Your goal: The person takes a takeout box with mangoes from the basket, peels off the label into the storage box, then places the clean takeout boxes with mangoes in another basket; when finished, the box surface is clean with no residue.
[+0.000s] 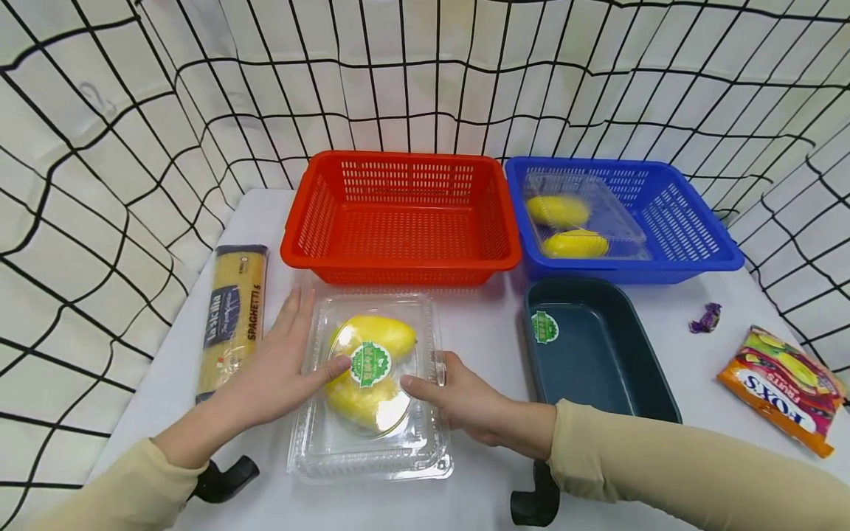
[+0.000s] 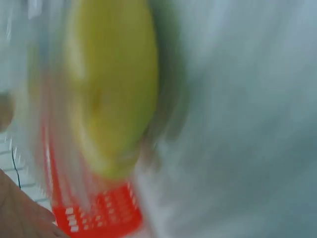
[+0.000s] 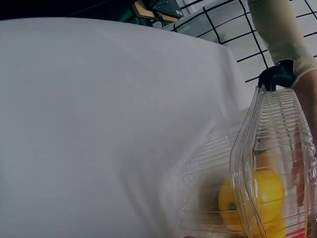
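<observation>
Between my hands is a clear plastic clamshell box [image 1: 372, 451] with a green round sticker [image 1: 370, 364] on its lid. Two yellow mango-like fruits [image 1: 381, 332] show through the plastic. My left hand [image 1: 275, 372] lies along the box's left side, fingers straight, thumb reaching over the lid. At the right edge my right hand [image 1: 468, 398] grips the box, thumb on top and fingers down the side. In the right wrist view the box [image 3: 277, 126] stands out clearly around a fruit [image 3: 267, 198]; the left wrist view blurs a fruit [image 2: 114, 84].
A red basket [image 1: 398, 262] stands behind the box. Right of it, a blue basket [image 1: 690, 254] holds another clear box with two yellow fruits. Spaghetti [image 1: 232, 317] lies at left; a dark green tray [image 1: 591, 354], purple wrapped candy [image 1: 705, 318] and Fox's bag [image 1: 786, 391] are at right.
</observation>
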The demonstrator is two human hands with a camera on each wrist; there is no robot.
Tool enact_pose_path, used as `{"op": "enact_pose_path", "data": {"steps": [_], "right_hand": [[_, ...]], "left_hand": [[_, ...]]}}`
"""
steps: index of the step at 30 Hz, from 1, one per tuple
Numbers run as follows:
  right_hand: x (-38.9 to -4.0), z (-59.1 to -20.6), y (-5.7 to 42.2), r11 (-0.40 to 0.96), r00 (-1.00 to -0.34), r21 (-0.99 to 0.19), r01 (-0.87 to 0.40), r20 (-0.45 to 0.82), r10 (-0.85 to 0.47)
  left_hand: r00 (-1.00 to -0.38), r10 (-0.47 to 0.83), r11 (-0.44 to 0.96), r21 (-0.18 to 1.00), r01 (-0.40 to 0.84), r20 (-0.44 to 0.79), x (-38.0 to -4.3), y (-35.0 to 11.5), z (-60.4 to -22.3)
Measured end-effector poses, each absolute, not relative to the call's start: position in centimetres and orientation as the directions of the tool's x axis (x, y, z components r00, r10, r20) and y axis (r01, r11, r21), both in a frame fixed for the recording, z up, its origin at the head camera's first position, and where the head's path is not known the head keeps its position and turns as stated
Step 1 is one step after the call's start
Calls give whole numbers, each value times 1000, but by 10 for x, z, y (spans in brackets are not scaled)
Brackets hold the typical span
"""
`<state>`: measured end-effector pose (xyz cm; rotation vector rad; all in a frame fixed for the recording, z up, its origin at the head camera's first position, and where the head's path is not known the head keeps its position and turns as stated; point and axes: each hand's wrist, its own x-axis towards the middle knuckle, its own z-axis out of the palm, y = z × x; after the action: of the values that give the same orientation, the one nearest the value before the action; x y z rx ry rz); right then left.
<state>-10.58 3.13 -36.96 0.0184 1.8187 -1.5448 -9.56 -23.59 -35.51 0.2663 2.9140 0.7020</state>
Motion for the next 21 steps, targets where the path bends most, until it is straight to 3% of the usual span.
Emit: {"op": "enact_pose_path", "data": {"steps": [21], "right_hand": [[-103, -367, 31, 292, -704, -838, 462, -546, -454]], "left_hand": [[-974, 198, 844, 525, 111, -111, -71, -214, -366]]}}
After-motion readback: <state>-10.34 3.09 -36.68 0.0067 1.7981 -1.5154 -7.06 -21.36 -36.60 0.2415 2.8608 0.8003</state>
